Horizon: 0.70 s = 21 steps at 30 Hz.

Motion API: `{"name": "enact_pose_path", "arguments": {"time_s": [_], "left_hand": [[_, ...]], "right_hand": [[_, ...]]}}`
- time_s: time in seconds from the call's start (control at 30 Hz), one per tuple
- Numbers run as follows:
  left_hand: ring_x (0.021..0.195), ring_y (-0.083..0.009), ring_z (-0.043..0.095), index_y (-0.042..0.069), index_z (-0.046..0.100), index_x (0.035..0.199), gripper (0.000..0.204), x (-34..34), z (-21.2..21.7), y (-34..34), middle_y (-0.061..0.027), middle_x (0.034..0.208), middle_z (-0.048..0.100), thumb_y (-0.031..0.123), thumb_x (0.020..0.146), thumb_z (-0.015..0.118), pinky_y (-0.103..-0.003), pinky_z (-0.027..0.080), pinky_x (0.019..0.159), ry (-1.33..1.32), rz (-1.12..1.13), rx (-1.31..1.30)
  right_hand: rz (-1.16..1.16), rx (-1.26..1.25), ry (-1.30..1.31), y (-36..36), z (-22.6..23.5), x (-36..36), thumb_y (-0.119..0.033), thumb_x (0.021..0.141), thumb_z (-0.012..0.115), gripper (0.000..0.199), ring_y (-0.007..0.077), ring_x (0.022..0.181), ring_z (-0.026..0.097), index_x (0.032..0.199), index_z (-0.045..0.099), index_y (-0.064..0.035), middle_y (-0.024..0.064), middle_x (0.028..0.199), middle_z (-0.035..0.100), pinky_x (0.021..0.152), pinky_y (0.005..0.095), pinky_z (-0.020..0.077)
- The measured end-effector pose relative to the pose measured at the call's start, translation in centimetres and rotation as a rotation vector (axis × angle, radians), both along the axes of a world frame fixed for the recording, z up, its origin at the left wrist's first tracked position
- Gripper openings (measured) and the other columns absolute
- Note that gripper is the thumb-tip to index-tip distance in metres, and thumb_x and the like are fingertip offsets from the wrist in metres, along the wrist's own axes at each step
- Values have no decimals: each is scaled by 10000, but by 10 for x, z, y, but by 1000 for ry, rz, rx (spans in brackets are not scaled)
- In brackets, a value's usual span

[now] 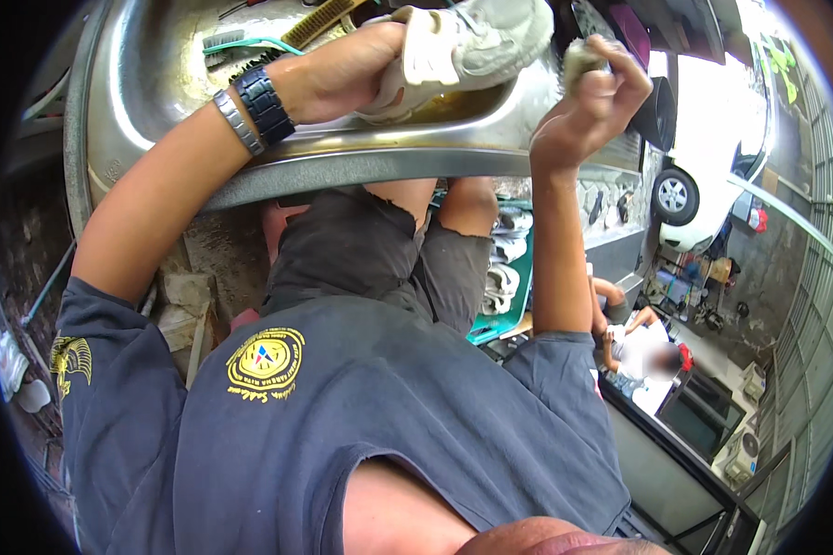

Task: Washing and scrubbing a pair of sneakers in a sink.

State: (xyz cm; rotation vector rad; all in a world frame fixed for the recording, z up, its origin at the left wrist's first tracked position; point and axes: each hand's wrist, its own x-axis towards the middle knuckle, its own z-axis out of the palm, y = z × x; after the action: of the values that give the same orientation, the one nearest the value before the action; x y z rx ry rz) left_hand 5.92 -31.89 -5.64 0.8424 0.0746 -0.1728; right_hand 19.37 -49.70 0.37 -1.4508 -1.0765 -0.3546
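Note:
My left hand (347, 74) is closed on the heel end of a white sneaker (477, 46), holding it tilted over the metal sink (435, 165). Part of that hand is hidden behind the shoe's side. To the right of the toe, my right hand (594, 106) is raised with its fingers curled round a small brush (578, 63) with pale bristles. The brush is smeared by motion and stands apart from the shoe. In the sink, left of the sneaker, lie a turquoise-handled brush (250, 43) and a wooden brush (317, 23). Brownish water (453, 104) shows beneath the shoe.
Below the sink's front edge, a green crate (518, 310) holds several pale shoes (502, 282). A dark round object (655, 113) is right of my right hand. Further right are a parked white car (708, 203) and another person (640, 347).

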Motion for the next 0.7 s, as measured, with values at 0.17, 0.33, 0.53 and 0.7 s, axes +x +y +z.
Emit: {"name": "enact_pose_path", "arguments": {"time_s": [0.17, 0.33, 0.53, 0.7], "left_hand": [[1348, -169, 514, 161, 508, 1495, 676, -7, 6, 3, -12, 1478, 540, 569, 971, 632, -418, 439, 1094, 48, 18, 90], [1255, -129, 572, 119, 553, 1454, 600, 0, 13, 5, 6, 1361, 623, 496, 995, 638, -337, 458, 1058, 184, 58, 105], [1187, -111, 593, 76, 583, 1401, 504, -7, -20, 9, 0, 1269, 654, 365, 996, 663, -312, 476, 1028, -158, -32, 184], [1166, -147, 615, 57, 678, 1225, 338, -1, -31, 0, -53, 1219, 671, 231, 942, 744, -313, 480, 1044, -126, 13, -65]], "right_hand": [[3, 363, 629, -15, -9, -9, -442, 1042, 485, 418, 259, 1086, 595, 1201, 557, -63, 127, 1123, 608, 955, 416, 501], [11, 373, 728, -17, -41, -49, -253, 947, 511, 363, 254, 1159, 557, 1249, 537, -54, 123, 1196, 583, 1033, 414, 456], [-137, 243, 393, -6, -25, -58, -255, 891, 547, 497, 214, 1145, 498, 1288, 527, 44, 143, 1252, 532, 1043, 346, 371], [-250, 11, 159, 4, 1, -52, -274, 908, 512, 445, 218, 1110, 562, 1219, 565, 39, 152, 1199, 600, 1035, 358, 414]]}}
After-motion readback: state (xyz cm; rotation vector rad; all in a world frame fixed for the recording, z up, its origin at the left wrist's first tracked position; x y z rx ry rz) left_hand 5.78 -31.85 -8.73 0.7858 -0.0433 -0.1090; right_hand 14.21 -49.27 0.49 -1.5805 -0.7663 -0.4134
